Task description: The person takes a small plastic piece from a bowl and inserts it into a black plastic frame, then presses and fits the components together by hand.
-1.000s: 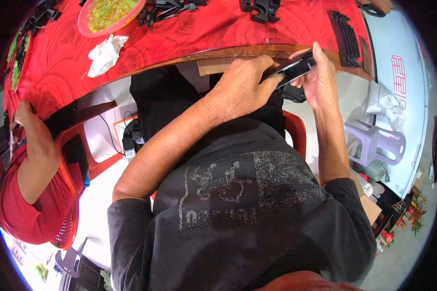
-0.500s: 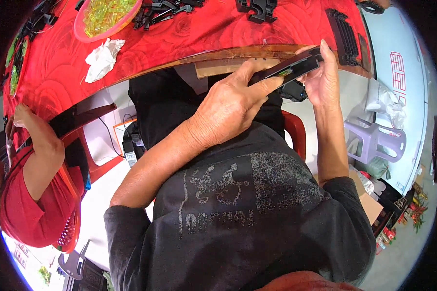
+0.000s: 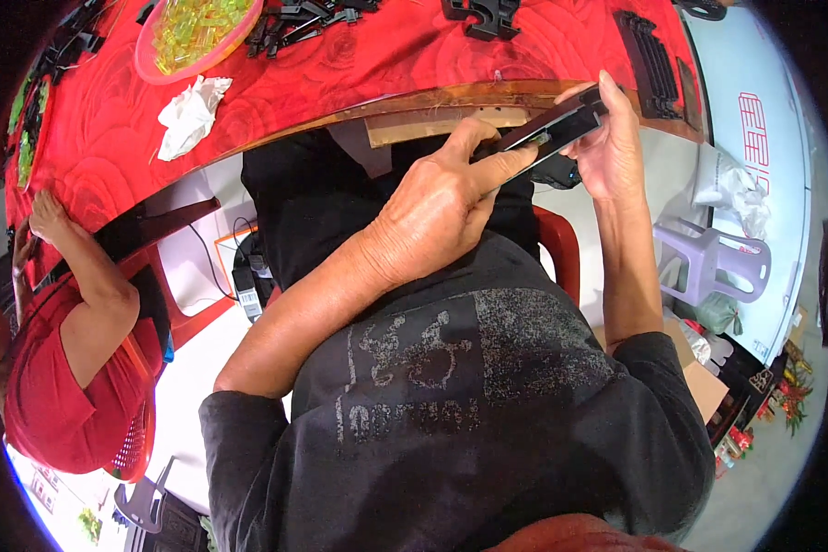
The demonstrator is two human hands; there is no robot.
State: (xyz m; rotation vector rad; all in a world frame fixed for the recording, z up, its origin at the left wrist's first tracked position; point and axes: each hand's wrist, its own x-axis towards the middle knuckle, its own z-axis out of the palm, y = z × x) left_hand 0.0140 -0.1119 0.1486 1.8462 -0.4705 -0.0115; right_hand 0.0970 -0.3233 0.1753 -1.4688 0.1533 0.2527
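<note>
Over the front edge of the table, both my hands hold a long black plastic housing (image 3: 569,127), tilted with its far end up to the right. My left hand (image 3: 432,207) grips its lower left end, the index finger pressed along the open channel. Beside that fingertip a small yellowish-green clear piece (image 3: 542,139) shows in the channel, partly covered. My right hand (image 3: 614,143) is closed around the upper right end, thumb at the tip and the other fingers mostly hidden behind the housing.
On the red-covered table (image 3: 377,69) are a pink bowl (image 3: 213,69) of clear yellow pieces, a crumpled tissue (image 3: 191,120), black parts (image 3: 308,23), a larger black part (image 3: 486,18) and long black strips (image 3: 649,64). A person in red (image 3: 83,396) sits at left. A purple stool (image 3: 708,262) stands at right.
My left index fingertip has shifted slightly along the channel, and less of the yellowish-green piece shows. The housing has tilted a little. At left, the other person's arm has moved.
</note>
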